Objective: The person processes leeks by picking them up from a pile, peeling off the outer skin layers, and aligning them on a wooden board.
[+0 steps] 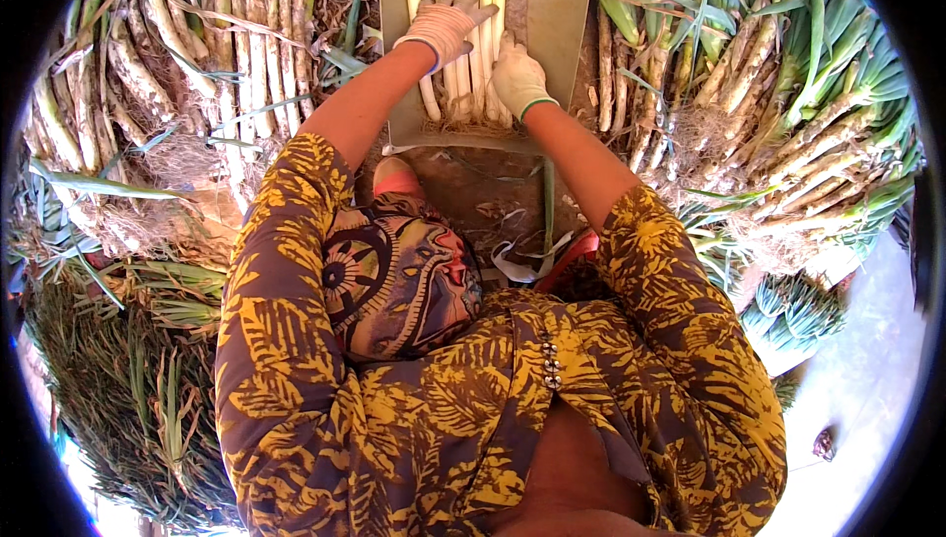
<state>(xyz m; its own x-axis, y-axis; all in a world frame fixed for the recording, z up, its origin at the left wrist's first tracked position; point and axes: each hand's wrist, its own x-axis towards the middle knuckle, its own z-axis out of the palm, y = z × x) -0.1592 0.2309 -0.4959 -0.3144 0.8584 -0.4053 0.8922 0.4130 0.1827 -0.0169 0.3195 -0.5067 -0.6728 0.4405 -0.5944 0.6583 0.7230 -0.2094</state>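
A row of peeled green onions (458, 84), white at the root ends and yellow-green higher up, lies side by side on a flat olive-brown board (557, 20). My left hand (448, 25), in a glove with a striped cuff, lies across the stalks with its fingers spread. At the row's right edge, my right hand (517, 76), in a pale glove with a green hem, is closed against the outermost stalk. Its fingertips are partly hidden. The roots point toward me, and the leafy ends run out of the picture's top.
Unpeeled green onions (256, 54) with dry skins and roots are heaped on the left. Another heap (788, 133) lies on the right. A dark pile of leafy tops (118, 389) sits at lower left. Leaf scraps (512, 261) lie on the ground before me.
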